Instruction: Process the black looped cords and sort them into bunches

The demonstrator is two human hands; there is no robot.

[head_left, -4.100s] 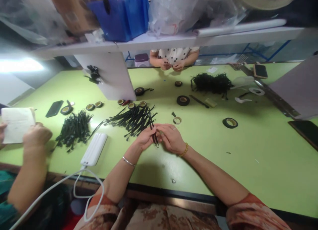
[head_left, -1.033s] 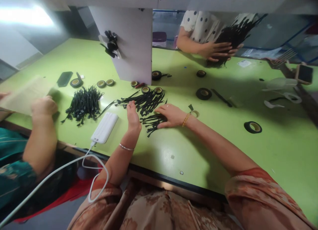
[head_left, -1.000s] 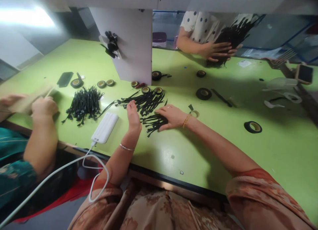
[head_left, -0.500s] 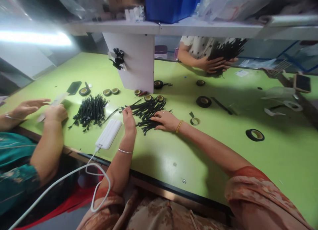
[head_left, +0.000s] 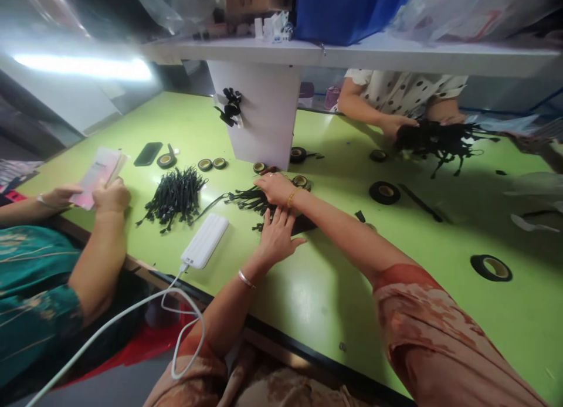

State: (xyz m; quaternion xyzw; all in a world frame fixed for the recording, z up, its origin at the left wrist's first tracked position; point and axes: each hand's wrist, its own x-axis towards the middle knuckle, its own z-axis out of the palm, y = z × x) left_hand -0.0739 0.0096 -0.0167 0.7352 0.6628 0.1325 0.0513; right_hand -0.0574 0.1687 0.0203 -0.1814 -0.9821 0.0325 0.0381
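A loose heap of thin black cable pieces (head_left: 246,199) lies on the green table (head_left: 334,278) in front of me. My left hand (head_left: 278,237) rests flat on its near part, fingers spread. My right hand (head_left: 275,187) reaches across over the heap's far part, beside two small tape rolls (head_left: 301,181); whether it grips anything there is unclear. A white power bank (head_left: 204,248) with a white cord lies just left of my left hand.
A second heap of black pieces (head_left: 176,191) lies left. A person at left holds a pink booklet (head_left: 97,169). Another person opposite handles a black bundle (head_left: 435,139). Black tape rolls (head_left: 385,192) (head_left: 491,267), a phone (head_left: 148,153) and a white shelf post (head_left: 267,121) stand around.
My left hand has moved right onto the heap's near part, and my right hand has reached farther over it. The person opposite lowered their bundle onto the table. The view shifted.
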